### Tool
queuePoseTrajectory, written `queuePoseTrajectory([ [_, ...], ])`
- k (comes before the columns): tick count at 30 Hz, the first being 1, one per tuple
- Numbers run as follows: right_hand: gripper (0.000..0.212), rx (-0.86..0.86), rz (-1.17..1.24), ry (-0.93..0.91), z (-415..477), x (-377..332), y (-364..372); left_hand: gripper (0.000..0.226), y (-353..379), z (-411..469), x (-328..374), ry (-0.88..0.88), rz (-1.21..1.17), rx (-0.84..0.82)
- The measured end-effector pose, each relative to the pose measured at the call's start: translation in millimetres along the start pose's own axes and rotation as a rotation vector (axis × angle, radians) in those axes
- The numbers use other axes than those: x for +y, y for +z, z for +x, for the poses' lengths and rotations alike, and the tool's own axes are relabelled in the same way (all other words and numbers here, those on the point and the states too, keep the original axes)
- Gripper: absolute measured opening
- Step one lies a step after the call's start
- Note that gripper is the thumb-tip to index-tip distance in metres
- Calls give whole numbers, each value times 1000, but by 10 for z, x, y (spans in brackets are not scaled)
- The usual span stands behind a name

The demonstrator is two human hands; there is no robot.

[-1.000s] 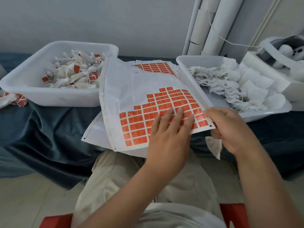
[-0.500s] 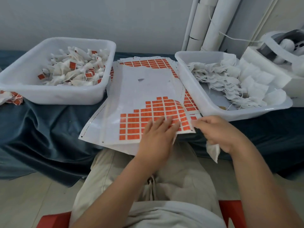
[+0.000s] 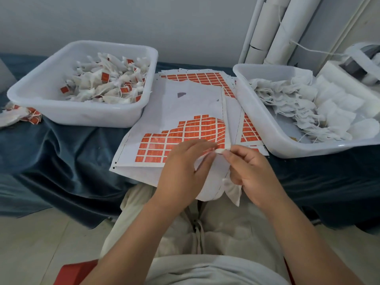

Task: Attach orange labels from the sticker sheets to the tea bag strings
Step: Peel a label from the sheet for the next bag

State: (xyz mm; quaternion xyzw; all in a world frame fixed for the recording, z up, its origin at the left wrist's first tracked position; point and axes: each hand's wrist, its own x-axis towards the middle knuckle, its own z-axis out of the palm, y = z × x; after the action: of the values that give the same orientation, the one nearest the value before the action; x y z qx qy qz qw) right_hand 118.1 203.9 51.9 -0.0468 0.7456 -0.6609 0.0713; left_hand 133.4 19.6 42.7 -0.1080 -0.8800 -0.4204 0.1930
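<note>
A white sticker sheet (image 3: pixel 176 112) with rows of orange labels (image 3: pixel 191 130) lies on the blue-draped table between two tubs. Its near right corner is curled up. My left hand (image 3: pixel 185 167) lies over the sheet's near edge, and its fingertips pinch that curled corner. My right hand (image 3: pixel 246 171) meets it from the right and pinches the same corner. A white tea bag (image 3: pixel 233 191) hangs below my right palm, held by the lower fingers. More label sheets (image 3: pixel 201 77) lie underneath, further back.
A white tub (image 3: pixel 82 116) at the left holds tea bags with orange labels. A white tub (image 3: pixel 273 140) at the right holds unlabelled tea bags. Labelled bags (image 3: pixel 18 116) lie loose at the far left. White paper rolls (image 3: pixel 267 33) lean on the wall. My lap is below.
The lifted sheet has come down flat onto the table. My left hand slid to its near right corner, and both hands came together pinching that curled corner.
</note>
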Motion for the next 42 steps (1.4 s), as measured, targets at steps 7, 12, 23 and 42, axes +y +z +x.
queuePoseTrajectory([
  [7,20,-125,-347,-225,-74,-153,-79,35,-111,-17,109,50,-16,-41],
  [12,22,-161,-431,-272,-93,-160,-67,26,-193,-12,141,67,56,-58],
  [23,18,-139,-469,-328,-76,-151,-73,35,-184,-6,108,112,19,-88],
  [42,18,-119,-482,-333,-85,-134,-77,24,-139,-41,158,190,136,-19],
])
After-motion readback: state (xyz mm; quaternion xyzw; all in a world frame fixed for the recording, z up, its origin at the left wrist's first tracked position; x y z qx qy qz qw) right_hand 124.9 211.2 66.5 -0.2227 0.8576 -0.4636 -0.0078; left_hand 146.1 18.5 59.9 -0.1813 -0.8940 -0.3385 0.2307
